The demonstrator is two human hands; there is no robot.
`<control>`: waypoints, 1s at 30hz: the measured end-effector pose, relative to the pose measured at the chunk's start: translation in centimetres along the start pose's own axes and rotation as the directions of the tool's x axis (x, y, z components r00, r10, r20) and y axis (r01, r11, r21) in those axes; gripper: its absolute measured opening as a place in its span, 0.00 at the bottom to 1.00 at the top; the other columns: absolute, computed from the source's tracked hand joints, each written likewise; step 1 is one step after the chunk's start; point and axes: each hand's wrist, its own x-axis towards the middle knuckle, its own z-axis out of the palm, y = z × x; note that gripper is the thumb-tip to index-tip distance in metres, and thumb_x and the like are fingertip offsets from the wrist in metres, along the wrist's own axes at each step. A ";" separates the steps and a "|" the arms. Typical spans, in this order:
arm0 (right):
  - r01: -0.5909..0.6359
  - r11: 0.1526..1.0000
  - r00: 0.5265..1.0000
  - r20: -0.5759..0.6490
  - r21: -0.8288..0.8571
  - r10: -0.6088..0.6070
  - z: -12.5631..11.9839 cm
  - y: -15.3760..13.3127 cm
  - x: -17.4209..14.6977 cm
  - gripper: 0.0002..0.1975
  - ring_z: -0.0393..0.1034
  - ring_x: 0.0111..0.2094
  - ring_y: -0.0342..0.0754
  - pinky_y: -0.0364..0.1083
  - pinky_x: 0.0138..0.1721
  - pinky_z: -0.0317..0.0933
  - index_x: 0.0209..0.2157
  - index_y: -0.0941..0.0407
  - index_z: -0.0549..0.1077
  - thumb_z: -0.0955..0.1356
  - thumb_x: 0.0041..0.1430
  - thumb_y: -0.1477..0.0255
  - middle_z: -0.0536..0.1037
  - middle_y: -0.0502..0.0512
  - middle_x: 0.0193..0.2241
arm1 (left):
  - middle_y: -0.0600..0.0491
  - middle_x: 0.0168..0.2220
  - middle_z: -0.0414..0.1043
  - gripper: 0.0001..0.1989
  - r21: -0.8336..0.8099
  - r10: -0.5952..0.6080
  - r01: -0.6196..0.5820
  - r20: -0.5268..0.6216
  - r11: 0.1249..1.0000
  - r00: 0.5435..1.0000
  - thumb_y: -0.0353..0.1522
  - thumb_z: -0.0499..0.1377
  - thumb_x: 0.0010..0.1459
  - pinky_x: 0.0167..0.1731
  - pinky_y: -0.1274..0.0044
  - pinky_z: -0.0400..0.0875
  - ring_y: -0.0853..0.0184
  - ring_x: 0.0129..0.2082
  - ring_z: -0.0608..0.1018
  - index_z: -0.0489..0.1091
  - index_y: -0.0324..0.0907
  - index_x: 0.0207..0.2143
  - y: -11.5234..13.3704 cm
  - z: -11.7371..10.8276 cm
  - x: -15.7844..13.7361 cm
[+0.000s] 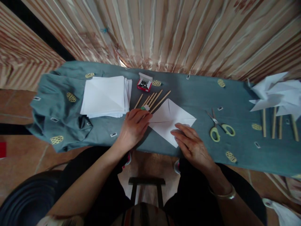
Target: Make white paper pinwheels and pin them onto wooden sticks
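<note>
A square white paper sheet (164, 126) lies turned cornerwise on the cloth, with dark slits or lines running inward from its corners. My left hand (135, 127) has its fingers curled together over the sheet's left corner, which is hidden beneath them. My right hand (190, 141) rests over the lower right part of the sheet, fingers stretched out and holding nothing. Just beyond my left hand are several thin wooden sticks (155, 99) and a small white-and-green item (146, 107), partly covered. Scissors (219, 125) with light green handles lie partly spread to the right.
A stack of white paper (104, 95) is at the left. A small red-and-white box (144, 83) holds dark shiny bits behind the sticks. White paper pinwheels (279, 92) with stick handles lie at the far right. A patterned green cloth (188, 91) covers the table; a pleated curtain (164, 37) hangs behind.
</note>
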 end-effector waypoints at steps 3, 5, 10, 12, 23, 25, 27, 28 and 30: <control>0.005 1.000 1.000 -0.016 0.002 -0.005 0.1 0.1 0.0 0.17 0.65 0.60 0.56 0.61 0.61 0.62 0.53 0.50 0.76 0.62 0.68 0.68 0.72 0.58 0.59 | 0.43 0.52 0.73 0.19 0.064 -0.130 0.129 0.015 0.990 0.991 0.31 0.57 0.62 0.51 0.60 0.69 0.53 0.53 0.72 0.69 0.42 0.56 -1.4 -0.6 0.2; 0.004 1.000 1.000 -0.021 0.000 -0.004 0.1 0.0 0.1 0.16 0.65 0.60 0.57 0.62 0.61 0.61 0.53 0.48 0.75 0.62 0.68 0.68 0.72 0.56 0.59 | 0.43 0.50 0.74 0.18 0.046 -0.163 0.161 0.054 0.986 0.985 0.32 0.55 0.63 0.50 0.62 0.70 0.55 0.49 0.73 0.70 0.40 0.55 -2.2 -0.7 0.3; 0.002 1.000 1.000 -0.024 0.005 -0.002 0.1 -0.1 0.1 0.16 0.65 0.60 0.57 0.62 0.61 0.62 0.53 0.47 0.75 0.63 0.67 0.69 0.72 0.56 0.59 | 0.46 0.45 0.76 0.16 0.032 -0.247 0.247 -0.008 0.968 0.969 0.33 0.54 0.63 0.47 0.66 0.71 0.58 0.46 0.74 0.72 0.40 0.51 -3.5 -0.7 0.8; -0.002 1.000 1.000 -0.021 0.011 0.002 0.1 -0.1 0.1 0.16 0.65 0.61 0.58 0.61 0.61 0.62 0.53 0.47 0.75 0.63 0.67 0.69 0.72 0.56 0.59 | 0.46 0.45 0.76 0.16 0.092 -0.282 0.285 -0.049 0.954 0.958 0.34 0.54 0.62 0.47 0.65 0.70 0.57 0.46 0.74 0.72 0.40 0.50 -3.8 -1.1 1.0; -0.014 1.000 1.000 0.018 0.013 0.014 -0.2 -0.3 0.1 0.17 0.63 0.62 0.58 0.61 0.63 0.60 0.54 0.50 0.75 0.62 0.68 0.70 0.71 0.58 0.60 | 0.43 0.53 0.72 0.22 0.179 -0.332 0.329 -0.015 0.927 0.943 0.37 0.57 0.59 0.50 0.61 0.66 0.51 0.51 0.72 0.68 0.41 0.55 -4.2 -1.1 1.7; -0.015 1.000 1.000 0.022 0.012 0.015 -0.2 -0.2 0.0 0.17 0.63 0.62 0.57 0.61 0.63 0.59 0.54 0.50 0.75 0.62 0.68 0.70 0.71 0.57 0.60 | 0.43 0.55 0.71 0.23 0.173 -0.315 0.310 0.001 0.935 0.949 0.37 0.58 0.59 0.51 0.59 0.66 0.50 0.52 0.71 0.68 0.41 0.56 -4.2 -1.2 1.6; -0.014 1.000 1.000 0.021 0.016 0.014 -0.3 -0.1 0.0 0.18 0.63 0.62 0.57 0.61 0.63 0.59 0.55 0.50 0.74 0.62 0.68 0.70 0.71 0.57 0.60 | 0.43 0.57 0.70 0.24 0.174 -0.278 0.275 -0.011 0.945 0.961 0.38 0.59 0.59 0.51 0.59 0.66 0.50 0.54 0.70 0.67 0.42 0.57 -4.0 -1.3 1.6; -0.012 1.000 1.000 0.021 0.019 0.012 -0.3 0.0 -0.1 0.18 0.63 0.62 0.57 0.61 0.64 0.59 0.55 0.50 0.74 0.62 0.68 0.70 0.71 0.57 0.61 | 0.42 0.58 0.69 0.24 0.177 -0.253 0.254 -0.030 0.951 0.967 0.38 0.59 0.59 0.51 0.59 0.66 0.50 0.55 0.70 0.67 0.42 0.56 -3.7 -1.4 1.5; -0.002 1.000 1.000 0.021 0.029 0.001 -0.4 0.1 -0.1 0.18 0.63 0.63 0.56 0.61 0.64 0.59 0.56 0.52 0.74 0.61 0.68 0.71 0.71 0.58 0.61 | 0.43 0.59 0.68 0.22 0.172 -0.175 0.185 -0.075 0.968 0.982 0.38 0.60 0.59 0.52 0.59 0.66 0.50 0.57 0.69 0.67 0.43 0.55 -2.7 -1.2 1.4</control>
